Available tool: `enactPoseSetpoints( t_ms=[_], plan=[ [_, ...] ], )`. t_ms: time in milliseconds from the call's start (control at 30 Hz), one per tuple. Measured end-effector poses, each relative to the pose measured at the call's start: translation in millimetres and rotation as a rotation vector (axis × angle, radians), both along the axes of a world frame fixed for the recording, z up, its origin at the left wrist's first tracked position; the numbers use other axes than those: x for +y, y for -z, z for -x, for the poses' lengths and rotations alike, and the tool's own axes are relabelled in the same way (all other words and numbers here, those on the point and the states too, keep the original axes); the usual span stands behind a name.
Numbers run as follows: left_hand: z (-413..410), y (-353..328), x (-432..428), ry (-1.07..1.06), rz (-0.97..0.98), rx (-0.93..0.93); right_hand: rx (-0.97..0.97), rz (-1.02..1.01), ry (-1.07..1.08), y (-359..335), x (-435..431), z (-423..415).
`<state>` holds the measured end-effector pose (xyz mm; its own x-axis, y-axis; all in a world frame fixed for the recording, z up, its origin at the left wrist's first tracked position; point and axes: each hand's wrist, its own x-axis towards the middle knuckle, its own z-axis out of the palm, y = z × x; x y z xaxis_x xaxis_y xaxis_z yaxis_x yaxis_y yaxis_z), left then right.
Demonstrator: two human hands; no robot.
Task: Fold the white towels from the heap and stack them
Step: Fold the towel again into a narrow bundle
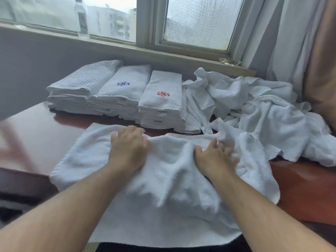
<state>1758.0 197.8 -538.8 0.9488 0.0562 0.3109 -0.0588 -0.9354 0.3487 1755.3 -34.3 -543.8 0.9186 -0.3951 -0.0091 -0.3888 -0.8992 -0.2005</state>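
White terry towel (163,179) lies open and rumpled across the near edge of the dark red table (41,139), with its near hem hanging off toward us. Left hand (128,148) sits palm down on it, fingers fairly straight, pressing the cloth by the far edge. Right hand (216,157) has its fingers curled into a bunched ridge of the same towel; we read that as a grip, though blur softens it. Step, as we judge it: spreading and flattening, no fold made yet. Next move calls for pulling the right side flat, squaring the hems, then bringing one edge over. Heap (258,110) of unfolded towels sits just right, running into the towel's far right corner. Behind, we see three folded stacks side by side: waffle stack (83,86), blue-emblem stack (123,91), red-emblem stack (161,104). Emblems are flower-like, no letters. Small tag (157,121) on the red-emblem stack's front has dark print, too small to read. Bottle (82,19) on the sill: label unreadable.
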Motion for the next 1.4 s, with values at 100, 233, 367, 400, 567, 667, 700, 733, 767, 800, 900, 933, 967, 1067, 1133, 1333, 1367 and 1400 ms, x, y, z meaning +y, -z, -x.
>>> enactPoseSetpoints(
  t_ms=[100,233,367,400,567,667,700,733,767,800,900,933,967,1067,1133,1333,1367,1400],
  plan=[
    [4.8,2.9,-10.4,0.288,0.07,-0.014,-0.101,-0.034,-0.11,-0.1,13.2,-6.1],
    [2.9,7.3,-17.0,0.173,-0.12,0.341,-0.366,-0.445,-0.168,-14.7,-7.5,0.2],
    [0.9,-14.4,-34.9,0.046,-0.191,0.428,-0.507,-0.344,-0.117,-18.8,-67.2,24.7],
    [4.1,-19.8,-49.8,0.073,-0.233,0.314,-0.491,-0.315,-0.06,-20.1,-79.9,29.3],
    [26.5,-9.4,-129.3,0.451,-0.015,-0.022,-0.254,-0.208,0.158,-26.0,-120.0,39.9],
    [23.5,9.5,-135.2,0.467,-0.194,0.131,0.103,0.078,0.232,-32.5,-136.6,59.9],
    [19.3,12.0,-132.0,0.493,-0.223,0.133,0.19,0.17,0.216,-35.6,-142.5,64.8],
    [15.6,13.7,-128.8,0.534,-0.23,0.131,0.243,0.253,0.199,-41.1,-145.2,68.8],
    [13.5,13.2,-125.4,0.574,-0.223,0.123,0.247,0.308,0.19,-47.2,-145.8,70.0],
    [13.6,11.4,-121.6,0.597,-0.217,0.099,0.204,0.326,0.171,-52.3,-144.1,68.7],
    [20.4,6.3,-111.7,0.569,-0.224,-0.059,-0.076,0.151,-0.05,-49.9,-128.9,55.8],
    [23.6,4.2,-109.8,0.553,-0.223,-0.071,-0.129,0.039,-0.135,-46.1,-118.1,53.4],
    [26.0,3.2,-108.6,0.528,-0.219,-0.069,-0.138,-0.042,-0.185,-39.5,-108.6,50.8],
    [33.1,4.6,-106.6,0.448,-0.234,-0.04,0.053,0.02,-0.107,-17.6,-93.3,35.8],
    [38.2,7.4,-106.7,0.45,-0.256,0.004,0.151,0.021,0.071,-16.5,-86.8,25.0],
    [38.3,8.4,-100.8,0.498,-0.251,0.142,0.106,-0.039,0.137,-21.3,-76.2,2.4],
    [33.3,7.7,-97.8,0.483,-0.222,0.179,0.067,0.001,0.01,-16.6,-76.0,5.2],
    [26.2,6.4,-95.9,0.455,-0.173,0.209,-0.027,0.019,-0.107,-11.5,-77.2,9.9]
  ],
)
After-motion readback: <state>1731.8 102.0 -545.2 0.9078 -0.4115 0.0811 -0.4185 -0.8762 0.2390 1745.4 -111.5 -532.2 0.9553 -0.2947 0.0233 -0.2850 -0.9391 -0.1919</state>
